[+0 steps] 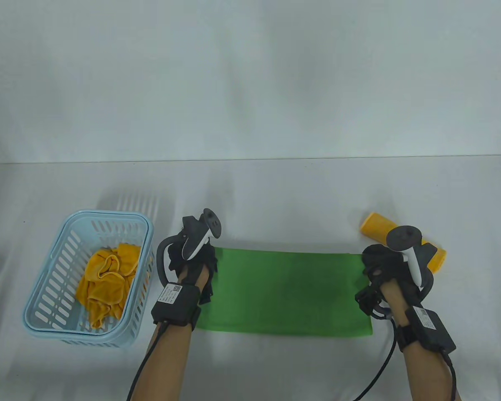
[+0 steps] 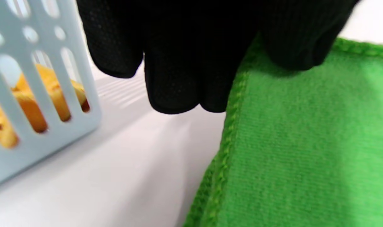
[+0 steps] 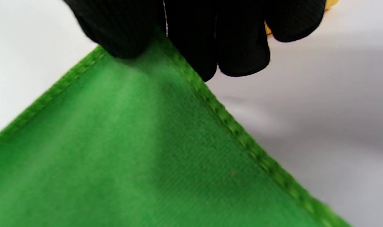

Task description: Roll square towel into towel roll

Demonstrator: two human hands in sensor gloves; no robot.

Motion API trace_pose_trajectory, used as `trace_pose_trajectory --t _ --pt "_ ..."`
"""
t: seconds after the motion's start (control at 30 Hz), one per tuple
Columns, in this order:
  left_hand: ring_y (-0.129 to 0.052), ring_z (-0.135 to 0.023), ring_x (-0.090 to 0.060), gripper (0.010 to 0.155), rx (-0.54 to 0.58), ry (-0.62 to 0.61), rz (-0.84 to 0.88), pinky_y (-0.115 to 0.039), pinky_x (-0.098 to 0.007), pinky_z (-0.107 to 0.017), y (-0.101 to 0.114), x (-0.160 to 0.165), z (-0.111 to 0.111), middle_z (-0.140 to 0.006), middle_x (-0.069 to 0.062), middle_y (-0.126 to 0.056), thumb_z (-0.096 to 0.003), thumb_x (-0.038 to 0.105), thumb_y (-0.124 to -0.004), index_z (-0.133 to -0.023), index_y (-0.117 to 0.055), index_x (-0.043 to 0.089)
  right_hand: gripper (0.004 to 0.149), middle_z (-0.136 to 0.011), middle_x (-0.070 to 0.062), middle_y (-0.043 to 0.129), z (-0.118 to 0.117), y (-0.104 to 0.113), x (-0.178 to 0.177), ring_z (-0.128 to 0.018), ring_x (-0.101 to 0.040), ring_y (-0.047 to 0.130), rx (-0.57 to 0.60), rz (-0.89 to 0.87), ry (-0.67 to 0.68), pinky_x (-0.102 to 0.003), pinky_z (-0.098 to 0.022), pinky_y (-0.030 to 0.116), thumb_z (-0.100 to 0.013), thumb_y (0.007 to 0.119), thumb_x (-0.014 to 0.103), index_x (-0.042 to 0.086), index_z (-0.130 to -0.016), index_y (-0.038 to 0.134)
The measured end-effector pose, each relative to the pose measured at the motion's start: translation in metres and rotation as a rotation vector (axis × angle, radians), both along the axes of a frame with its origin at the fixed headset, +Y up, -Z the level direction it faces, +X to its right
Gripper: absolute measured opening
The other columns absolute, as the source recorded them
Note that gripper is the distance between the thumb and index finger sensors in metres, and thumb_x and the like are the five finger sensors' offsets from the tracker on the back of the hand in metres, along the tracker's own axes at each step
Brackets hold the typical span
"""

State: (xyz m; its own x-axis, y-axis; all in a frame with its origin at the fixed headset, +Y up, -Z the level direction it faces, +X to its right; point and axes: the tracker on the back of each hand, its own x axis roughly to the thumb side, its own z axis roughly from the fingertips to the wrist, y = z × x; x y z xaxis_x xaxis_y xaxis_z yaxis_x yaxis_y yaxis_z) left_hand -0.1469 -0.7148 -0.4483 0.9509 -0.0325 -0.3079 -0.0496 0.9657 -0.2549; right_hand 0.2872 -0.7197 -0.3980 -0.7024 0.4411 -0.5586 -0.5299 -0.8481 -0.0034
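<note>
A green towel point(image 1: 286, 291) lies folded in half as a wide flat strip on the white table. My left hand point(image 1: 194, 261) pinches its far left corner; the left wrist view shows the gloved fingers point(image 2: 182, 63) closed over the towel's stitched edge point(image 2: 232, 119). My right hand point(image 1: 380, 267) pinches the far right corner; the right wrist view shows the fingers point(image 3: 210, 37) closed on that corner of the towel point(image 3: 141, 151). A finished orange towel roll point(image 1: 375, 225) lies just behind my right hand.
A light blue slotted basket point(image 1: 67, 309) with crumpled orange towels point(image 1: 106, 280) stands at the left, close to my left hand; it also shows in the left wrist view point(image 2: 24, 104). The table's far edge meets a white wall.
</note>
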Motion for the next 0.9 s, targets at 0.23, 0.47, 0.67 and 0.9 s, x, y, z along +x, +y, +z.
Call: trace_pose_trajectory --t 0.23,0.47,0.67,0.9 --pt "-0.103 -0.069 -0.022 0.04 -0.01 0.026 -0.034 -0.077 -0.049 -0.063 -0.026 -0.001 -0.007 -0.075 0.009 -0.099 -0.0366 0.048 -0.081 -0.073 -0.089 0.034 0.04 -0.075 0.0 0.094 -0.01 -0.022 -0.007 -0.07 -0.03 0.092 -0.043 0.094 -0.001 -0.054 -0.059 0.071 -0.036 0.081 0.042 0.034 -0.075 0.086" --pt "-0.099 -0.075 -0.023 0.046 0.013 0.038 -0.033 -0.074 -0.05 -0.066 -0.029 -0.006 -0.008 -0.081 0.007 -0.094 -0.0366 0.051 -0.079 -0.079 -0.085 0.033 0.046 -0.076 0.001 0.091 -0.01 -0.028 -0.007 -0.068 -0.028 0.088 -0.039 0.121 -0.022 -0.052 -0.06 0.07 -0.035 0.08 0.045 0.037 -0.08 0.081" --pt "-0.091 -0.086 -0.027 0.06 0.019 0.048 -0.026 -0.07 -0.052 -0.069 -0.03 -0.01 -0.006 -0.095 0.003 -0.085 -0.0371 0.055 -0.074 -0.093 -0.075 0.031 0.059 -0.085 0.001 0.085 -0.004 -0.024 -0.001 -0.074 -0.029 0.087 -0.034 0.116 -0.03 -0.053 -0.061 0.069 -0.033 0.08 0.05 0.036 -0.09 0.069" --pt "-0.085 -0.094 -0.029 0.07 0.068 0.014 -0.011 -0.068 -0.053 -0.071 -0.006 -0.002 0.002 -0.104 0.001 -0.076 -0.0363 0.06 -0.071 -0.1 -0.066 0.031 0.069 -0.095 0.002 0.075 0.007 -0.002 0.002 -0.086 -0.032 0.079 0.008 0.124 -0.036 -0.055 -0.063 0.066 -0.031 0.079 0.056 0.037 -0.094 0.06"
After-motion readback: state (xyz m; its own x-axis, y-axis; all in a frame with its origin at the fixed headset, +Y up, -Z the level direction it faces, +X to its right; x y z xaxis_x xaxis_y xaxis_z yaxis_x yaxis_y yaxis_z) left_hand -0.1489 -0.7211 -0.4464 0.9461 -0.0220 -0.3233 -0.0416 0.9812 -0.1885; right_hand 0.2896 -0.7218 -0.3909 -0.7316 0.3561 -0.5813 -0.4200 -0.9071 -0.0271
